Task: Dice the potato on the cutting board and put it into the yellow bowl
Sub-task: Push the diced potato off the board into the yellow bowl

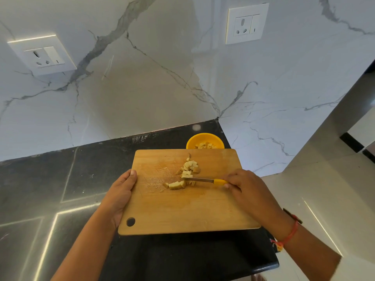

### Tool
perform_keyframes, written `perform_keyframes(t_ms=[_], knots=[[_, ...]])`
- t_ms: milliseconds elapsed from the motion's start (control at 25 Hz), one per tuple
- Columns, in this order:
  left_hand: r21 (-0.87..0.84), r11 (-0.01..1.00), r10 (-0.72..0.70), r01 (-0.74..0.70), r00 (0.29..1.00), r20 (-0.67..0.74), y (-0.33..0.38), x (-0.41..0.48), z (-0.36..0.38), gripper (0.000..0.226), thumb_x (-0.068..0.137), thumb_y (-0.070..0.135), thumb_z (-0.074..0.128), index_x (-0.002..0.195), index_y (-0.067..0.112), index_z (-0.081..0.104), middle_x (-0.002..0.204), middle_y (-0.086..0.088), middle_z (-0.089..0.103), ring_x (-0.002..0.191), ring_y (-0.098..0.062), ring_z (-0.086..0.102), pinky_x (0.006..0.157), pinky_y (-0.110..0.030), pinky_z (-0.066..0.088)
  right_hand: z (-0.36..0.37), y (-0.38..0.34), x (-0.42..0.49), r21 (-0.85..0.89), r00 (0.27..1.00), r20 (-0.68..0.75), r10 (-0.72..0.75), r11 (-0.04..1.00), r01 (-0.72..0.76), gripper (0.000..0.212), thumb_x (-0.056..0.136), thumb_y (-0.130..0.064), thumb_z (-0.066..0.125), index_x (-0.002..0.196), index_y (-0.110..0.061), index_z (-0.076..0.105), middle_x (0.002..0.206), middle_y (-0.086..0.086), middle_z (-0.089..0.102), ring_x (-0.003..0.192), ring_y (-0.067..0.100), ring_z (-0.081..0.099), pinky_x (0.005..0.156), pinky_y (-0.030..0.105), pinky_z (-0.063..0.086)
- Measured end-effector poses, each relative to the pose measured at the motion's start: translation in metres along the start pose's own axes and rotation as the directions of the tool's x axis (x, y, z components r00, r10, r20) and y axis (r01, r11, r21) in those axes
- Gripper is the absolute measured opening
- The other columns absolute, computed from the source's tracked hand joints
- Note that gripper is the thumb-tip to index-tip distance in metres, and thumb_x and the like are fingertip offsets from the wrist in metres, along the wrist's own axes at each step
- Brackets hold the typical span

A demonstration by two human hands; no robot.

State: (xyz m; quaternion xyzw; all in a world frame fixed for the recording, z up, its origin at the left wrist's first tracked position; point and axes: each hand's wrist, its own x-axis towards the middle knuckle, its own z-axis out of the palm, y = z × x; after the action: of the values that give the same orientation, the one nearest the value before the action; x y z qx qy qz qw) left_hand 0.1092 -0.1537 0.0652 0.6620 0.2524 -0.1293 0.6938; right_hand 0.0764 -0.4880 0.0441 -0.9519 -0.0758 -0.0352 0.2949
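Gripping the cutting board (182, 211) by its left edge, left hand (119, 196) with thumb on top, right hand (247, 187) curled round the yellow handle of the knife (205, 180), blade reaching left from that grip into the potato dice (189, 167), yellow bowl (205, 138) beyond the knife at the board's far edge, more dice inside

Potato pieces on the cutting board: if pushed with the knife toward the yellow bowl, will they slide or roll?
The potato pieces are small, flat-faced cubes, so they will probably slide rather than roll. They lie in a loose heap on both sides of the knife, so one push would likely leave strays. Cut faces may cling to the cutting board.
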Motion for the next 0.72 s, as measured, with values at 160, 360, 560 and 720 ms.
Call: perform_keyframes(t_ms=[160, 360, 560, 720], knots=[[0.001, 1.000, 0.012, -0.012, 1.000, 0.029, 0.000, -0.005, 0.005, 0.025, 0.099, 0.041, 0.051, 0.112, 0.026, 0.066, 0.096, -0.012, 0.074, 0.082, -0.031, 0.071, 0.066, -0.043, 0.058, 0.010, 0.012, 0.010, -0.028, 0.999, -0.041, 0.033, 0.999, -0.035, 0.024, 0.096, -0.022, 0.060, 0.117, -0.020, 0.072, 0.106, -0.002, 0.066, 0.097, 0.013, 0.051, 0.077, 0.015, 0.033], [0.005, 1.000, -0.006, 0.006, 1.000, 0.021, -0.004, -0.010, 0.005, 0.027, 0.098, 0.043, 0.052, 0.113, 0.026, 0.066, 0.102, -0.015, 0.073, 0.091, -0.038, 0.070, 0.078, -0.054, 0.058, 0.014, 0.023, 0.029, -0.065, 0.997, -0.056, 0.052, 0.996, -0.056, 0.025, 0.098, -0.022, 0.057, 0.118, -0.016, 0.071, 0.114, 0.005, 0.066, 0.105, 0.023, 0.055, 0.089, 0.027, 0.041], [0.012, 1.000, -0.015, 0.014, 1.000, 0.012, -0.004, -0.013, 0.005, 0.024, 0.099, 0.042, 0.051, 0.112, 0.026, 0.065, 0.098, -0.015, 0.074, 0.091, -0.038, 0.070, 0.079, -0.054, 0.058, 0.014, 0.033, 0.049, -0.070, 0.992, -0.094, 0.085, 0.993, -0.091, 0.025, 0.099, -0.023, 0.056, 0.116, -0.014, 0.072, 0.111, 0.007, 0.067, 0.101, 0.023, 0.058, 0.087, 0.026, 0.043], [0.016, 1.000, -0.020, 0.020, 1.000, 0.015, -0.004, -0.013, 0.006, 0.024, 0.098, 0.041, 0.052, 0.111, 0.027, 0.065, 0.098, -0.014, 0.074, 0.092, -0.038, 0.070, 0.081, -0.056, 0.057, 0.012, 0.043, 0.074, -0.112, 0.990, -0.112, 0.085, 0.989, -0.097, 0.025, 0.100, -0.025, 0.052, 0.109, -0.014, 0.073, 0.095, 0.009, 0.067, 0.088, 0.023, 0.060, 0.077, 0.028, 0.048]])
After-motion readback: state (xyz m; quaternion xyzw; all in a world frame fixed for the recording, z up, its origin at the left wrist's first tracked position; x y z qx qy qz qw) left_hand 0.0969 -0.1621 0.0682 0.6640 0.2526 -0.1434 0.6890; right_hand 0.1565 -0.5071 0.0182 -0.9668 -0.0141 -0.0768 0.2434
